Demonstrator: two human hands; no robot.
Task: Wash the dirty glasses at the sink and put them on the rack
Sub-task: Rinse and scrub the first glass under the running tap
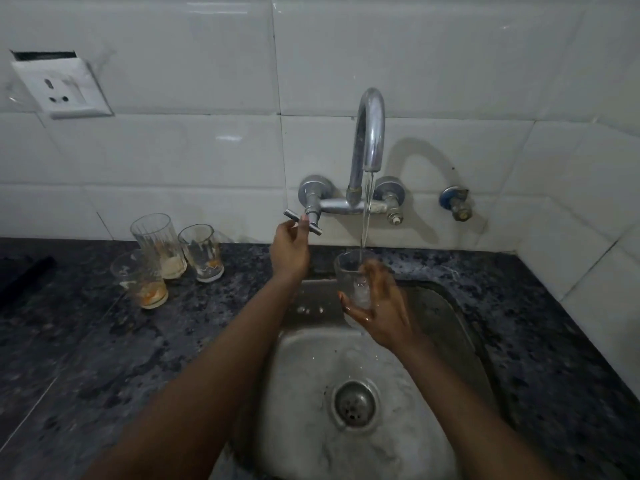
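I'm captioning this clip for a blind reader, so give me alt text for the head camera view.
A person's right hand holds a clear glass under water running from a wall tap over a steel sink, while the left hand touches the tap handle. Three dirty glasses stand on the dark counter to the left.

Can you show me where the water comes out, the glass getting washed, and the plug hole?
tap spout (372, 133), head view, on the curved metal neck.
glass under the water (349, 271), head view, on its clear side wall.
sink drain (355, 403), head view, on the metal strainer.
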